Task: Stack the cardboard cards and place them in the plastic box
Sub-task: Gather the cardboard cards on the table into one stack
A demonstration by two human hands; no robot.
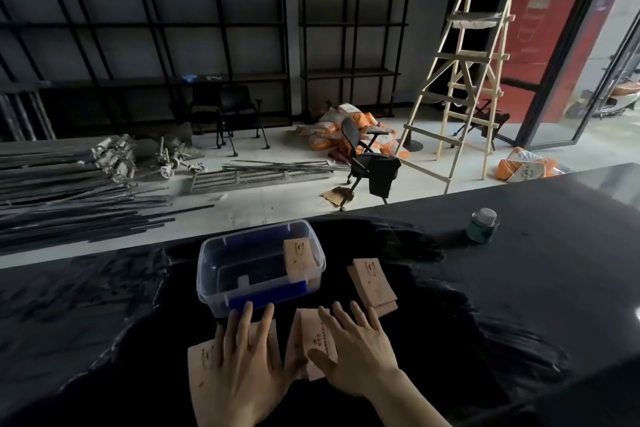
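A clear plastic box (207,274) stands on the black table, with one tan cardboard card (300,258) leaning inside at its right end. To the right of the box lies a small pile of cards (372,282). My left hand (247,360) lies flat, fingers spread, on cards (200,371) near the front edge. My right hand (356,345) rests flat on another pair of overlapping cards (306,333), thumb over their lower edge. Neither hand grips anything.
A small green jar with a pale lid (482,225) stands at the back right of the table (540,281). Beyond the table's far edge are a chair (367,159), a wooden ladder (464,73) and metal bars (69,191) on the floor.
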